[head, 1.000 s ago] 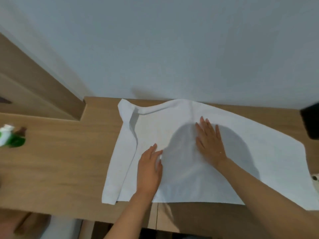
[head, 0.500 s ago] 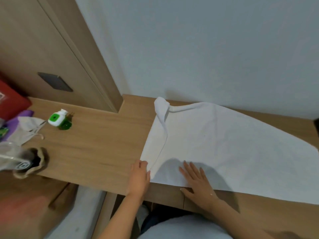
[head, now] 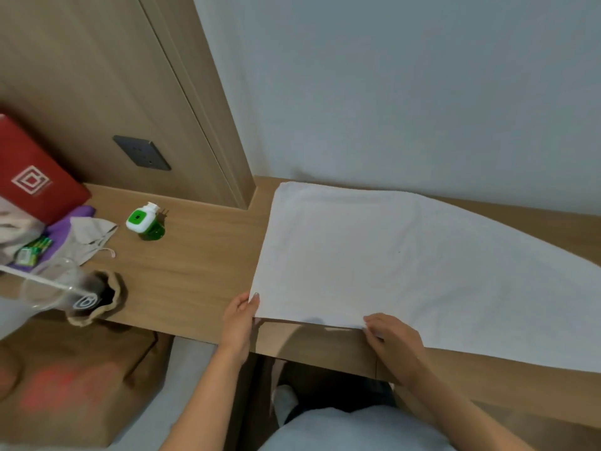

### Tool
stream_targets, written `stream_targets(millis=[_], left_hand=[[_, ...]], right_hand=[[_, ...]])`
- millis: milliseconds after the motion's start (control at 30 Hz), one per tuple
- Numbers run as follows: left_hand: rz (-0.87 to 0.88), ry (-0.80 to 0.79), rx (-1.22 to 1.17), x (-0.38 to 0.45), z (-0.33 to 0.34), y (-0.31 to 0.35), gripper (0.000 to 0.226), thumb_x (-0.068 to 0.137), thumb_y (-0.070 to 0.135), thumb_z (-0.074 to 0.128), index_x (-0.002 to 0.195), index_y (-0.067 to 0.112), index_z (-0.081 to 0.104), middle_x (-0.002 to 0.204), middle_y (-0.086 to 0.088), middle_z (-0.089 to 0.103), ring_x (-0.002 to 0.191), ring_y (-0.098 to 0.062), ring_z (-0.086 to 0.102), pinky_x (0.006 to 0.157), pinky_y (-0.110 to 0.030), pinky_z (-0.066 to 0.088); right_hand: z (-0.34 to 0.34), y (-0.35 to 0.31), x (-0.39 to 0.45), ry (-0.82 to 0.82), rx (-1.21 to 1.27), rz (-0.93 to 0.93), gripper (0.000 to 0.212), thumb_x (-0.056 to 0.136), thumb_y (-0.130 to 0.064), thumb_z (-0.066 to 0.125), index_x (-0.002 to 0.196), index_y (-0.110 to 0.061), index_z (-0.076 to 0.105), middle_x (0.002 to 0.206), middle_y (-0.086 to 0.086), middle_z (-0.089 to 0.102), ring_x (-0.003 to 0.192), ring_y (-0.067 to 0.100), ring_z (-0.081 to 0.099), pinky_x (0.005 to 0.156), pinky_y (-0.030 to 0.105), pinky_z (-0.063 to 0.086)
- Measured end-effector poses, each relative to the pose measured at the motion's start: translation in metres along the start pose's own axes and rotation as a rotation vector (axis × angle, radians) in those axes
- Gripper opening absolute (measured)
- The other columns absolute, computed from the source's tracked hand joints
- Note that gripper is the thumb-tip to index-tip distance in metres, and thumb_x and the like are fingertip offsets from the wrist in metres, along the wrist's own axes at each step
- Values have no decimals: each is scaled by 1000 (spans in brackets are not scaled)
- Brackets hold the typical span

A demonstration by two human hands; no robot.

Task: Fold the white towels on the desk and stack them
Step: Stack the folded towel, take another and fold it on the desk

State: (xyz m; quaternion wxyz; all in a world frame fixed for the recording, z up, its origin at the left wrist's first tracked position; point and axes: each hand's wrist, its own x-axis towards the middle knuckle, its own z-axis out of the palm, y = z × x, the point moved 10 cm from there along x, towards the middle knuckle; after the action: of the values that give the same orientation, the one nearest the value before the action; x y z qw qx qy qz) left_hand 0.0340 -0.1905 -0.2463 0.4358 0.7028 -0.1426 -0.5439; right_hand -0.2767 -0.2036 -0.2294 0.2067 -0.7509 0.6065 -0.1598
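Hands have dropped back from the middle of the cloth to its near edge over the last second. My left hand (head: 240,317) now pinches the lower left corner of the white towel (head: 390,265), thumb on top, fingers under. My right hand (head: 392,340) curls over the same near hem further right, at lower centre of the frame; I think it grips the edge, though the fingertips are hidden beneath the fabric. The rolled-over flap that stood along the towel's left side half a second ago is gone, and that edge now lies straight and flat. I judge the smoothing done and a first fold ready to begin from this hem.

The towel is thin, matte and limp, with faint creases, spread across the right half of the frame and running off the right border, its far edge close to the pale wall. It lies on the desk (head: 201,255), a light wood-grain top with a hard front lip. At middle left sits a glossy green and white plug-in device (head: 144,221); further left, a red box (head: 35,180) and a clear plastic cup (head: 52,284).
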Motion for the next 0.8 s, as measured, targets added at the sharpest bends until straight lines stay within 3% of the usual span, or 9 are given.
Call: stream_targets(millis=[100, 233, 300, 367, 467, 533, 700, 800], left_hand=[[54, 105, 108, 4, -23, 4, 26, 99, 18, 56, 123, 8, 57, 109, -7, 68, 92, -14, 63, 69, -22, 48], [130, 239, 302, 5, -49, 1, 30, 98, 14, 56, 127, 5, 54, 117, -11, 65, 101, -20, 60, 72, -23, 45], [152, 276, 399, 4, -53, 0, 34, 96, 10, 58, 129, 7, 52, 123, -11, 62, 104, -19, 57, 80, -28, 46], [208, 269, 633, 5, -42, 6, 40, 94, 9, 60, 134, 8, 50, 133, -11, 55, 119, -24, 52, 93, -34, 43], [301, 219, 1050, -5, 5, 17, 48, 93, 24, 62, 139, 24, 47, 156, -8, 29, 142, -28, 26, 113, -42, 25], [368, 136, 1121, -15, 48, 22, 49, 93, 32, 60, 140, 31, 44, 162, -5, 14, 148, -26, 13, 117, -45, 17], [468, -322, 1201, -41, 175, -7, 47, 101, 34, 48, 146, 28, 38, 162, 0, 16, 149, -18, 11, 118, -34, 14], [516, -511, 1276, -63, 248, -28, 48, 101, 32, 47, 148, 25, 36, 162, -1, 17, 148, -17, 12, 117, -32, 15]], right_hand=[[4, -20, -3, -45, 64, -66, 9, 86, -17, 70, 81, -24, 70, 91, -13, 68, 86, 7, 64, 71, 13, 49], [39, -31, -11, -238, 117, -99, 11, 91, -26, 60, 91, -26, 72, 109, -17, 64, 102, 2, 58, 83, 3, 39], [54, -30, -15, -316, 120, -108, 18, 93, -28, 57, 102, -26, 72, 122, -17, 58, 112, 0, 52, 88, 3, 32], [54, -24, -15, -320, 189, -52, 20, 93, -24, 59, 108, -25, 71, 123, -19, 56, 114, -1, 50, 91, 0, 29], [39, -4, -15, -257, 349, 89, 20, 92, -17, 62, 108, -27, 70, 121, -19, 57, 115, -1, 52, 97, 2, 30], [20, 15, -16, -188, 426, 176, 23, 92, -14, 63, 107, -29, 68, 120, -15, 60, 114, 1, 53, 102, 11, 35], [-42, 81, -26, 46, 439, 312, 22, 91, -6, 62, 105, -20, 71, 111, -9, 66, 105, 7, 60, 93, 15, 42], [-77, 139, -48, 194, 484, 466, 21, 91, -3, 61, 102, -20, 69, 107, -5, 67, 103, 13, 61, 91, 23, 43]])
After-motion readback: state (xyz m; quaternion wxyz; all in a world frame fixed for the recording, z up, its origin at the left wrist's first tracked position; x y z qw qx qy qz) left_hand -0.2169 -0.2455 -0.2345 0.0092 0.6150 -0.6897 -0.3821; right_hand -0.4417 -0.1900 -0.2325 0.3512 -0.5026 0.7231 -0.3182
